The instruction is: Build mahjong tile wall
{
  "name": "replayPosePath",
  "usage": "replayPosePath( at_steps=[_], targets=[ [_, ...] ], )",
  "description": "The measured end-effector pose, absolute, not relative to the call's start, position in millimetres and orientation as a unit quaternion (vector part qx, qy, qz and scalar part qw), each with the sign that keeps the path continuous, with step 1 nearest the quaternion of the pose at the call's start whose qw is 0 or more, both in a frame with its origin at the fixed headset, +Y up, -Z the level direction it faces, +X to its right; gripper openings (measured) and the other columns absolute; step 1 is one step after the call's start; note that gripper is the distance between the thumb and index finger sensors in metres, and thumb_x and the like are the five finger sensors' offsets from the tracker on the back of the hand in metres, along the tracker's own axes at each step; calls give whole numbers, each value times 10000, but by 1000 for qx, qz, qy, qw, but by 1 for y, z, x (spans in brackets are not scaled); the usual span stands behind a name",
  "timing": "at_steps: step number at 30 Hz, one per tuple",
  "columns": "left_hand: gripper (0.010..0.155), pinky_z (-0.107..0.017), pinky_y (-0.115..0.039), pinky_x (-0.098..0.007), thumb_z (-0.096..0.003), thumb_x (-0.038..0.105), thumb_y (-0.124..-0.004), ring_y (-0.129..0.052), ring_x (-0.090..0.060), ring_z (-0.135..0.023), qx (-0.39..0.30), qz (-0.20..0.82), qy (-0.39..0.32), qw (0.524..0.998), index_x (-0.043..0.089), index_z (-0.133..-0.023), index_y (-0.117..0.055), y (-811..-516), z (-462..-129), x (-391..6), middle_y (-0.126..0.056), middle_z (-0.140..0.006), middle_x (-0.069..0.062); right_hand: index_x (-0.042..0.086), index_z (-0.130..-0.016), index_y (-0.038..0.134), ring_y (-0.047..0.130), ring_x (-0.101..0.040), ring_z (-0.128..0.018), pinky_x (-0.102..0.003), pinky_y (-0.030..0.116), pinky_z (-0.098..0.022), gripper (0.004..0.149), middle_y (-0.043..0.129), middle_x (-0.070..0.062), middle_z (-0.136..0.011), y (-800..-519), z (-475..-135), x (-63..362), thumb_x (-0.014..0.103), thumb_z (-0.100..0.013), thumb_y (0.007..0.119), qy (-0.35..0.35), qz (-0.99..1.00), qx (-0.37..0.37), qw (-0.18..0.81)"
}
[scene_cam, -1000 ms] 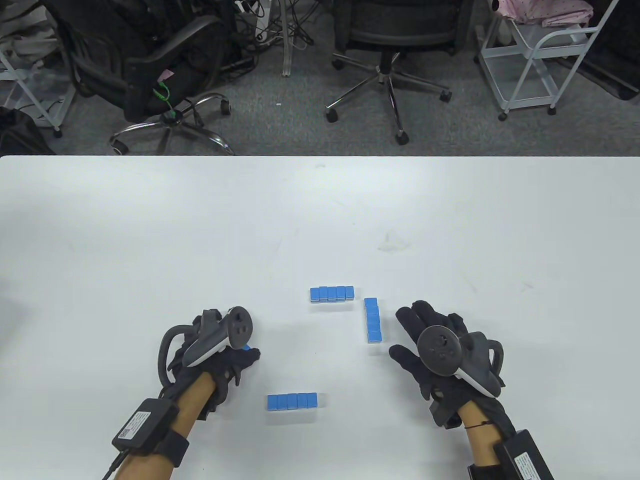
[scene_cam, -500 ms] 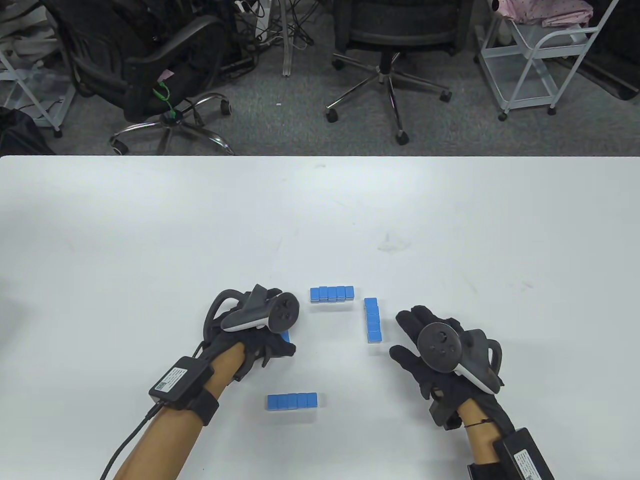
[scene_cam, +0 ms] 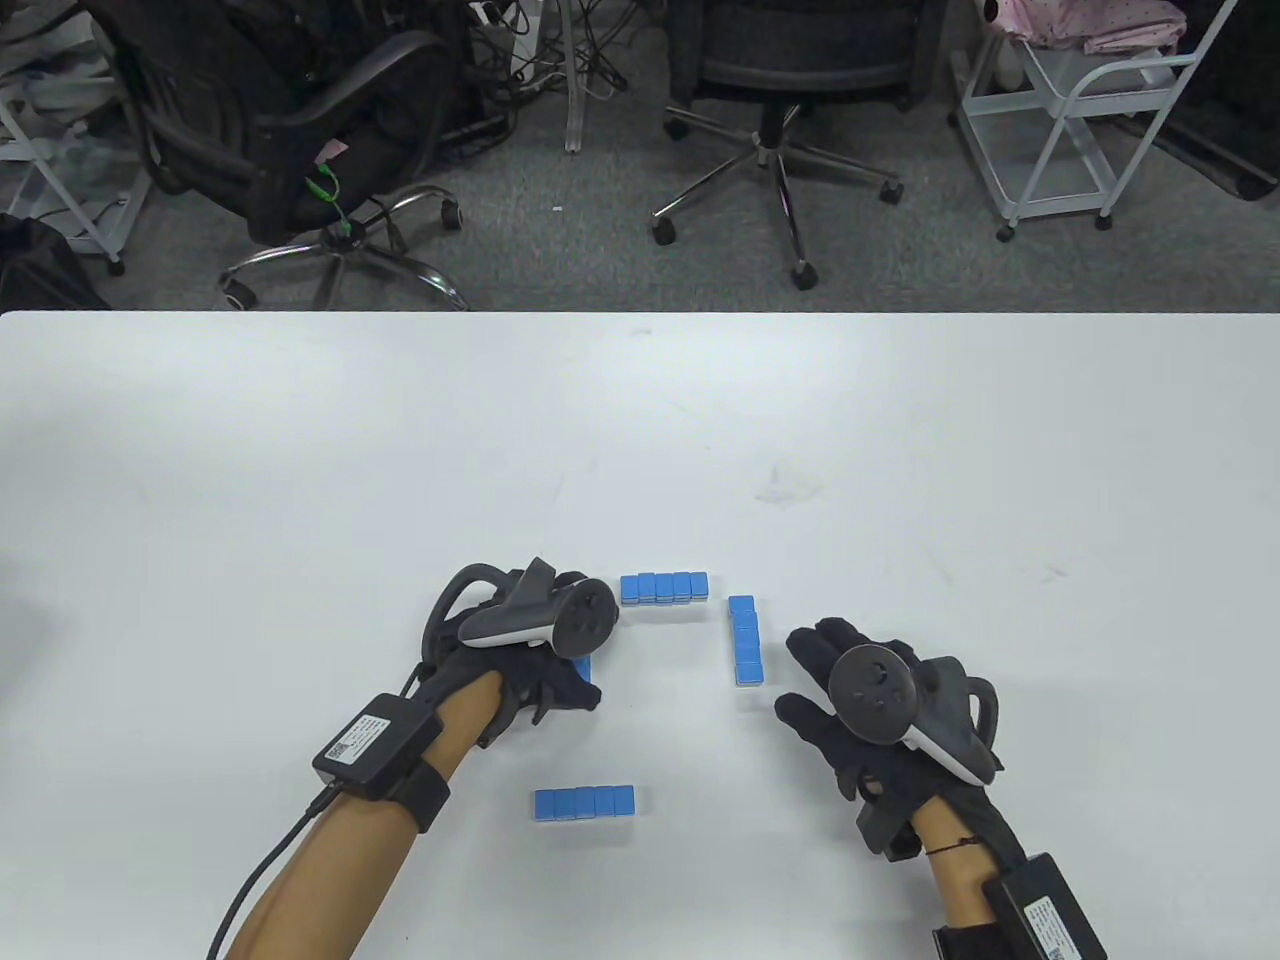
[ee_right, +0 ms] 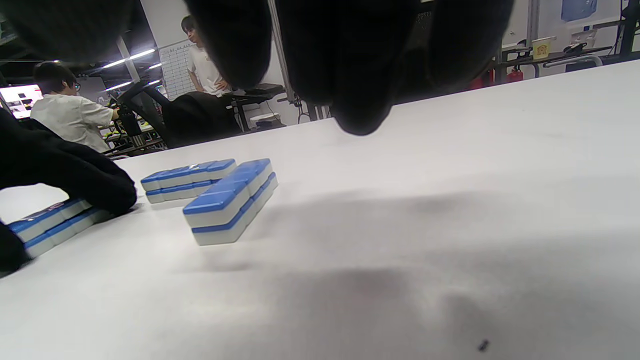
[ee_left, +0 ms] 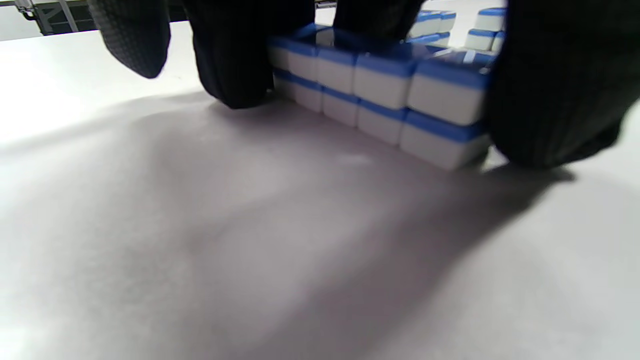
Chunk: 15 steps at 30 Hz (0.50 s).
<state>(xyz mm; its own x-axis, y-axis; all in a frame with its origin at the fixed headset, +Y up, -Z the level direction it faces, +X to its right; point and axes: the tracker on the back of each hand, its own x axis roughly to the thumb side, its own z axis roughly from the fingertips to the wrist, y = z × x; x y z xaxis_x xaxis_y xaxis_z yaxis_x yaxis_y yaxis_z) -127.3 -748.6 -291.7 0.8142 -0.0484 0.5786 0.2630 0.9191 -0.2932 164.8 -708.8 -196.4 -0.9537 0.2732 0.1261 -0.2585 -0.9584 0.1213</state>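
A two-layer row of blue-and-white mahjong tiles (ee_left: pixel 380 95) sits on the white table (scene_cam: pixel 300 450), pinched end to end between the curled fingers and thumb of the gloved left hand (scene_cam: pixel 530 665). Three similar rows stand nearby: far (scene_cam: pixel 664 588), right (scene_cam: pixel 745 641) and near (scene_cam: pixel 584 803). The gloved right hand (scene_cam: pixel 860 700) rests just beside the right row, fingers spread and holding nothing.

Blue-backed mahjong tiles (scene_cam: pixel 669 588), double-stacked rows
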Motion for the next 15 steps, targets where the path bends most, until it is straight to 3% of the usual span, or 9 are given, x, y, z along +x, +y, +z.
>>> replayPosePath(
  at_steps=[15],
  targets=[
    [864,-802,-600,-635,-317,700,-909,-774,-334,-957,-174,-82,-288,938,377,-1067,-628,-749,-292,-123,-570,-1168,-42,289,-950,613,804,-357,-915,-656,586,-715,710,659,-107,-1069,-710,-197,165,621,-325,671,58,986,70,136]
  ],
)
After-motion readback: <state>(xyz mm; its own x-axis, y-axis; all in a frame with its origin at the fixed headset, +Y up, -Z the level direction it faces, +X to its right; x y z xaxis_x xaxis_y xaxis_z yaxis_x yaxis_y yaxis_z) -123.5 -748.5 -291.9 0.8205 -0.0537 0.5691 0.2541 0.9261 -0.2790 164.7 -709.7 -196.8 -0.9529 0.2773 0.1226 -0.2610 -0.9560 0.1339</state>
